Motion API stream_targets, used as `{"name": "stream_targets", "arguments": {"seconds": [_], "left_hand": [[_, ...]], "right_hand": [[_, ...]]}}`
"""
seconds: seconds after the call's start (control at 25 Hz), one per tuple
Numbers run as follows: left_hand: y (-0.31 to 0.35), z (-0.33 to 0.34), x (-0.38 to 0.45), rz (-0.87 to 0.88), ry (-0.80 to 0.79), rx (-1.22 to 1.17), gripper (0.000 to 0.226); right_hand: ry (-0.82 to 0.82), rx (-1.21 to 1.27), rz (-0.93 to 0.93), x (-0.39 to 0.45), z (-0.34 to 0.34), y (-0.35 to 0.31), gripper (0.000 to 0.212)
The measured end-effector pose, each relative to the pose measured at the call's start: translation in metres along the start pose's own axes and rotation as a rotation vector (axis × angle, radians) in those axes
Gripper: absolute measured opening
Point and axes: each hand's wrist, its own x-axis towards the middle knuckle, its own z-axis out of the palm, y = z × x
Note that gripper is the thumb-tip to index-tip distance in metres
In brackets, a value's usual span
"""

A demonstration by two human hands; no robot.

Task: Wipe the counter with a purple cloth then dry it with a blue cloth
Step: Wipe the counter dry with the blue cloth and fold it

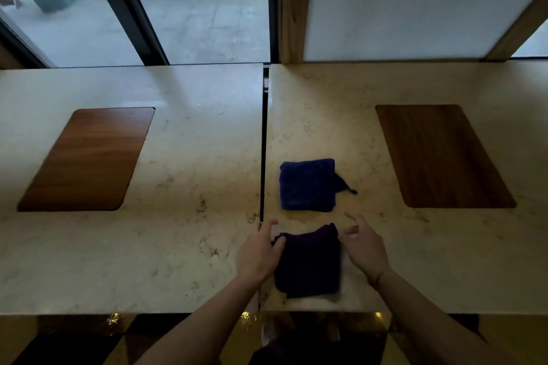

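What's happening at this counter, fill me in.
A person stands at a marble counter with two folded cloths in front of them. Their left hand touches the left edge of the purple cloth, nearest them, while the right hand hovers open beside its right edge. The blue cloth lies untouched just beyond it. Neither cloth is unfolded, so wiping does not look under way.

Dark purple cloth (308, 261), navy blue cloth (308, 185), cream brown-veined marble counter (184, 175), reddish-brown wood-grain inlays (86, 158).
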Motion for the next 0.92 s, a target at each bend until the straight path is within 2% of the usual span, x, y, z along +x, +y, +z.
{"name": "stream_targets", "arguments": {"seconds": [0.12,0.28,0.48,0.72,0.92], "left_hand": [[0.003,-0.022,0.022,0.037,0.072,0.043,0.041],[0.024,-0.045,0.057,0.084,0.08,-0.082,0.04],[0.051,-0.057,0.106,0.082,0.109,0.036,0.039],[0.06,-0.051,0.149,-0.047,-0.027,0.037,0.053],[0.064,-0.044,0.173,-0.116,-0.133,-0.029,0.065]], "right_hand": [[0.088,0.012,-0.036,0.007,-0.009,-0.017,0.053],[0.118,0.045,-0.045,0.024,-0.013,-0.043,0.052],[0.144,0.01,-0.161,0.065,-0.012,-0.066,0.049],[0.011,-0.129,-0.168,0.127,-0.019,-0.066,0.067],[-0.095,-0.42,-0.157,0.158,-0.016,-0.071,0.087]]}}
